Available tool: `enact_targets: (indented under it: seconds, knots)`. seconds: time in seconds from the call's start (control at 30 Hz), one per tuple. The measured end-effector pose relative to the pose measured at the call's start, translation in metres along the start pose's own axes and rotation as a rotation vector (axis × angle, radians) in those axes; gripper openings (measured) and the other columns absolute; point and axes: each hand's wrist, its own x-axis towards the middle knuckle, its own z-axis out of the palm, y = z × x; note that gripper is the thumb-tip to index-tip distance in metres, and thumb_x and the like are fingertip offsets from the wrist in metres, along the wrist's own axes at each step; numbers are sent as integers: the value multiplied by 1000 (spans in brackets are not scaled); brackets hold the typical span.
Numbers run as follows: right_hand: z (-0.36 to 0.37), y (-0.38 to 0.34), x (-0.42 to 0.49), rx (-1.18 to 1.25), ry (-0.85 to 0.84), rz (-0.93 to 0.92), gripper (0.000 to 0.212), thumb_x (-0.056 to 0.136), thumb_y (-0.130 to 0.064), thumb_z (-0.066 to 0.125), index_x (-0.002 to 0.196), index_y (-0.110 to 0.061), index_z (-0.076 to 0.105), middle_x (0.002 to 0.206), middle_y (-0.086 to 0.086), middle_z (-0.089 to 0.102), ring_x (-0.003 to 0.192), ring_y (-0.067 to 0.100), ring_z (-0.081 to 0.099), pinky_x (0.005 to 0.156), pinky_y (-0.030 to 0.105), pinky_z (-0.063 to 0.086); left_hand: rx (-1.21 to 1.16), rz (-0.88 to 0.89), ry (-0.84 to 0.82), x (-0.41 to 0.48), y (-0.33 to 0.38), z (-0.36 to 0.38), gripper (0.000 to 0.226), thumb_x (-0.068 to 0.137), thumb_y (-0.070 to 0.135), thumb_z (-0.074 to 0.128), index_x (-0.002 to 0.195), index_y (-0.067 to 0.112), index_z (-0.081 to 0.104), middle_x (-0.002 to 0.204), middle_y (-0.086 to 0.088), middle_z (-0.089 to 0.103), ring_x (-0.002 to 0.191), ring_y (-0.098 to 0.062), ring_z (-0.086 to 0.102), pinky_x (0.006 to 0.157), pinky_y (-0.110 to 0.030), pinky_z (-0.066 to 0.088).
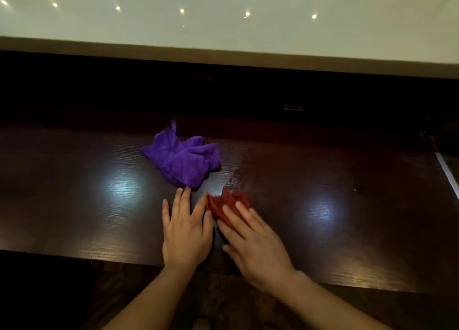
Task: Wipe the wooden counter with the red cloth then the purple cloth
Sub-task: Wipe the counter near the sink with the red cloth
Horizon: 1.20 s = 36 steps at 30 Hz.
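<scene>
The crumpled red cloth (224,204) is pressed near the wooden counter's (323,180) front edge under the right hand's (253,247) spread fingers (242,211). The left hand (185,230) is laid flat, fingers apart, just short of the purple cloth (182,158).

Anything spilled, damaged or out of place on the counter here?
Nothing stands out. The purple cloth lies bunched on the wooden counter, the red cloth crumpled under the right hand.

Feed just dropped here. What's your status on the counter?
Right hand flat on red cloth, left hand flat on wooden counter. Purple cloth bunched, idle at left fingertips. Nothing blocking.
</scene>
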Motion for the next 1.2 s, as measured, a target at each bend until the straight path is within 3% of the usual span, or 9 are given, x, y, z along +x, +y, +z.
enact_targets:
  seconds: [0.1,0.27,0.43,0.53,0.63,0.77,1.0,1.1,1.2]
  knots:
    - [-12,35,11,-8,12,-17,46,98,-40,46,141,-26,46,153,1,39,144,25,29,118,44,26,-4,0,5,0,-1,1,49,95,40,32,137,24,51,151,-16,39,145,-28,25,117,-58,17]
    - [-33,66,109,146,116,519,46,101,-38,41,145,-26,41,159,-2,26,149,23,12,121,41,12,-3,-5,1,0,2,-3,50,94,40,32,137,23,53,151,-18,40,145,-30,26,118,-57,16]
    - [-4,-1,28,111,60,134,49,97,-39,42,144,-26,40,159,-3,26,149,21,14,120,41,16,-1,-8,-20,0,4,-6,51,93,39,31,137,23,53,152,-18,39,146,-30,25,118,-58,16]
    - [-8,23,-17,48,14,11,47,97,-42,44,142,-28,43,156,-2,33,147,21,21,119,42,21,0,-11,-9,0,2,-4,50,93,38,33,137,23,52,152,-18,39,146,-30,26,118,-58,17]
    - [-28,74,-8,61,98,260,45,96,-33,54,139,-22,51,152,3,39,145,25,27,115,50,31,8,-3,8,0,2,-3,50,93,39,35,137,23,52,150,-17,41,145,-30,27,117,-58,18]
    - [-35,81,48,147,183,609,44,100,-33,47,142,-20,47,157,1,31,148,25,16,120,44,16,14,-5,12,1,3,-2,50,92,39,36,136,22,52,149,-19,42,144,-31,28,117,-58,18]
    - [-6,15,-7,44,29,15,47,97,-40,43,142,-28,42,156,-2,34,147,22,23,119,41,20,39,-10,-5,0,0,0,50,93,40,32,137,26,50,151,-16,40,145,-29,26,118,-57,17]
    - [-15,57,4,39,98,176,45,96,-34,50,140,-25,48,154,2,38,145,25,28,117,46,28,38,-10,7,1,0,1,50,92,40,34,136,24,51,150,-17,41,144,-30,27,118,-57,18]
    - [-26,71,55,87,140,467,46,97,-32,52,142,-22,47,156,3,33,147,28,21,120,43,17,36,-10,13,1,1,1,50,92,39,36,136,24,52,149,-18,41,144,-30,27,118,-57,17]
